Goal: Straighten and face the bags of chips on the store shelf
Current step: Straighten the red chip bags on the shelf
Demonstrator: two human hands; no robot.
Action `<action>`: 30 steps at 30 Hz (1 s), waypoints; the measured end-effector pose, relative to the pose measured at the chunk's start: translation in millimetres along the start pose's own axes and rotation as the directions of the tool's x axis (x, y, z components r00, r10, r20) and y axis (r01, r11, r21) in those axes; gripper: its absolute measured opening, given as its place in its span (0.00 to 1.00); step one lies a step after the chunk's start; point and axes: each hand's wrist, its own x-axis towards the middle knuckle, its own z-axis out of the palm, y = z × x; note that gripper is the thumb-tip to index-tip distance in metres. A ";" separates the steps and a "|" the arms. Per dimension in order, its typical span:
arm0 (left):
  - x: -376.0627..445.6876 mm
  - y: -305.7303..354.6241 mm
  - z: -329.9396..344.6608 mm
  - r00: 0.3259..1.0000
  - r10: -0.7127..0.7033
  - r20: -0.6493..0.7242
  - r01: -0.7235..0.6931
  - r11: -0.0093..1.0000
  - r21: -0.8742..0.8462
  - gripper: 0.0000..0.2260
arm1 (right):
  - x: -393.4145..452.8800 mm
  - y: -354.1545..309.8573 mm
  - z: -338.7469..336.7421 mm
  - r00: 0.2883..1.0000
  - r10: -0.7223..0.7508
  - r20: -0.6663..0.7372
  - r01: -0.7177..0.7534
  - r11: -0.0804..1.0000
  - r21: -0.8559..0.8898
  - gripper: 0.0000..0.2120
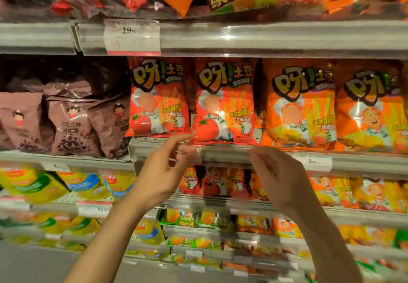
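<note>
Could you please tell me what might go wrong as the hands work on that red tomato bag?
1. The red tomato-flavour chip bag juts past the grey shelf edge; a nudge from the left hand or right hand might tip it off.
2. It overlaps the neighbouring orange chip bag, so shifting it may skew that one.

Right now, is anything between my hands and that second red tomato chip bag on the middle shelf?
Nothing visible is in the way. The left hand and right hand are raised just below the red tomato bag, in front of the shelf's front rail. The left fingertips reach its lower left corner; whether they touch it is too blurred to tell.
</note>
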 end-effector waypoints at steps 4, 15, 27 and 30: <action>-1.8 -17.7 -8.5 0.999 -0.046 0.024 0.049 0.992 -0.116 0.10 | -17.5 -7.7 17.0 0.996 0.080 0.027 -0.080 0.997 0.003 0.05; 20.8 -43.2 -99.3 0.989 0.148 0.016 -0.139 0.956 -0.260 0.11 | 1.7 -94.1 90.4 0.987 0.117 -0.108 -0.133 0.978 -0.163 0.05; 92.7 -58.2 -110.9 0.991 0.064 -0.117 -0.075 0.993 -0.094 0.32 | 116.3 -116.5 140.4 0.997 0.079 -0.005 -0.079 0.994 -0.072 0.20; 108.8 -58.8 -99.0 0.991 0.022 -0.134 -0.037 0.993 -0.111 0.31 | 131.1 -112.1 150.6 0.990 0.127 0.052 -0.124 0.991 -0.059 0.28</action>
